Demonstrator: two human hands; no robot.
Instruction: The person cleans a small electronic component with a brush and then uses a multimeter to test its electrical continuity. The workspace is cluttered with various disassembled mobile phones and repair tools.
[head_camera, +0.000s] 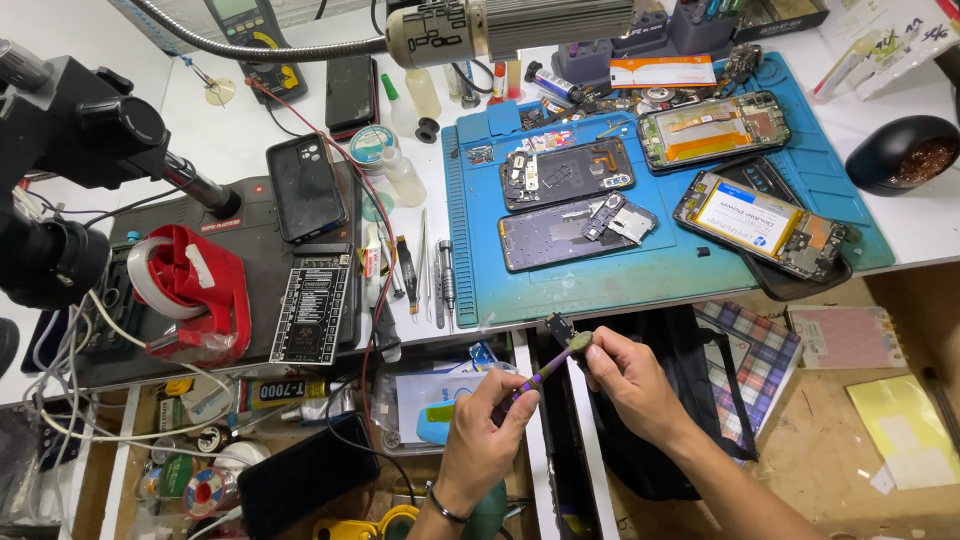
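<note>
L hand (485, 425) grips a purple-handled brush (545, 372). R hand (625, 380) pinches a small dark phone part (558, 326), brush tip touching it, just below the blue mat (560, 290) w/ opened phones (575, 230).

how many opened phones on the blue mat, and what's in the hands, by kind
Opened phones on the blue mat: 4 ()
Brushes, left hand: 1
Small dark parts, right hand: 1
Total: 6

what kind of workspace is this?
Most likely a phone repair bench. Several opened phones lie on a blue work mat, a microscope stands at the left, and the left hand holds a small brush against a part pinched in the right hand.
</note>
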